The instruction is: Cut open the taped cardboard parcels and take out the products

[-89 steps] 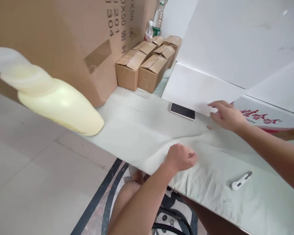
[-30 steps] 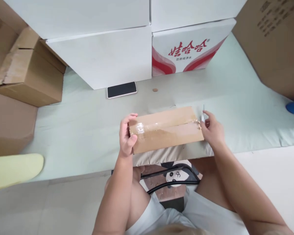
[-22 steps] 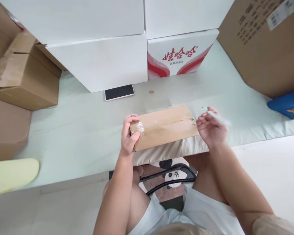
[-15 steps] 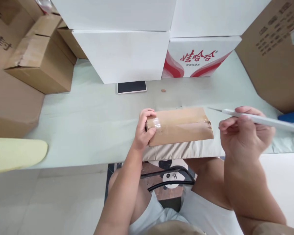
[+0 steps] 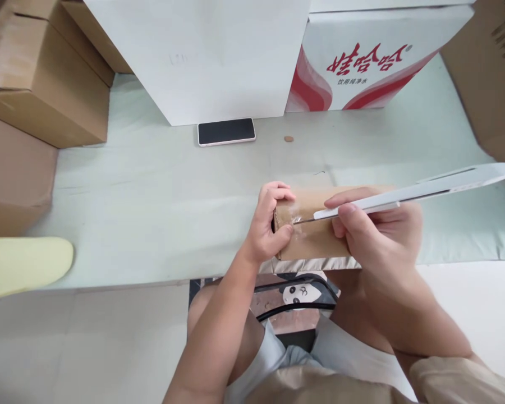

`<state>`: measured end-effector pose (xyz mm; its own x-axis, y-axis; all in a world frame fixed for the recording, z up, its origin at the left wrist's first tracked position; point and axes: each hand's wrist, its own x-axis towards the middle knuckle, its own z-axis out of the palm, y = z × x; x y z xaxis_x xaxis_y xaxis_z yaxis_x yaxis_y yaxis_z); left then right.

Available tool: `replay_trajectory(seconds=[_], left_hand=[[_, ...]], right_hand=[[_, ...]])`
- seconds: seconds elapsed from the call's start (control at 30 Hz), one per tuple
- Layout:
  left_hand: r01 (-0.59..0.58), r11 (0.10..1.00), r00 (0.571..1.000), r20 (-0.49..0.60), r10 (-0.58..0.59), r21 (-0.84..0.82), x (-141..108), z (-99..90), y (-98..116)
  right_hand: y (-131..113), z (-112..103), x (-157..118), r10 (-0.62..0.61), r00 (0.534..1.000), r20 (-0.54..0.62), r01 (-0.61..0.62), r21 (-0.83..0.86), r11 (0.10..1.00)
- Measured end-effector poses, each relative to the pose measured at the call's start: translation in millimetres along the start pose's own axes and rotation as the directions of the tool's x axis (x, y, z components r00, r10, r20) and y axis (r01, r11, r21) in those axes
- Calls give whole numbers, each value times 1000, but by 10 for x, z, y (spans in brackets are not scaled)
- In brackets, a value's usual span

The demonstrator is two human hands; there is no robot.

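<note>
A small brown cardboard box (image 5: 315, 244) lies on the cloth-covered table near its front edge. My left hand (image 5: 267, 227) grips the box's left end, thumb on the top face and fingers over the far side. Clear tape (image 5: 297, 233) crosses the top close to that thumb. In my right hand (image 5: 381, 238) is a white utility knife (image 5: 437, 184), its handle slanting up to the right. The thin blade points left, and its tip is at the tape, close beside my left thumb. My right hand covers much of the box's right part.
Behind the box lie a phone (image 5: 226, 132) and a small brown piece (image 5: 288, 139). White cartons (image 5: 231, 62), one with red print (image 5: 362, 67), stand at the back. Brown cartons (image 5: 71, 84) are on the left, another (image 5: 483, 84) on the right. A pale yellow rounded object (image 5: 25, 264) juts in at left.
My right hand has swung left with the knife, bringing the blade from beyond the box's right end to the tape on its left. My left hand still holds the box; the view has shifted.
</note>
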<state>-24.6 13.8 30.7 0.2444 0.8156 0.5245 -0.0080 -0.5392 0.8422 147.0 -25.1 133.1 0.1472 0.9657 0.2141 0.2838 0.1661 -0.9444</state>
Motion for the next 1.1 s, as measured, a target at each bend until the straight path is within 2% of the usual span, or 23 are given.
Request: replay_trajectory(seconds=[0.17,0.43,0.57,0.7,0.83,0.97,1.1], left_hand=[[-17,1000,1000,-8,17,5,-6,6,10],[-6,1000,1000,-3,6,-17,-16,8,-6],[16,1000,1000,-4,-17,-12,-23,1,-8],[59,998,998,-13,-59,-10,-25,-7,2],[76,997,997,-17,-77,-32,-24,-11,6],[87,996,996,-26,-87,-16,-36,-5,-5],[76,997,997,-32,-77,-6,-55,5,-19]], right_hand=[[-17,14,38,-9,997,77,13,-56,998],[-50,29,85,49,996,79,-41,-104,994],[-42,33,107,69,994,90,-59,-119,991],[18,28,136,81,984,158,-64,-112,992],[26,28,191,116,977,179,-83,-182,980],[-26,45,247,92,979,183,-41,-268,963],[-63,54,266,79,981,180,-25,-281,959]])
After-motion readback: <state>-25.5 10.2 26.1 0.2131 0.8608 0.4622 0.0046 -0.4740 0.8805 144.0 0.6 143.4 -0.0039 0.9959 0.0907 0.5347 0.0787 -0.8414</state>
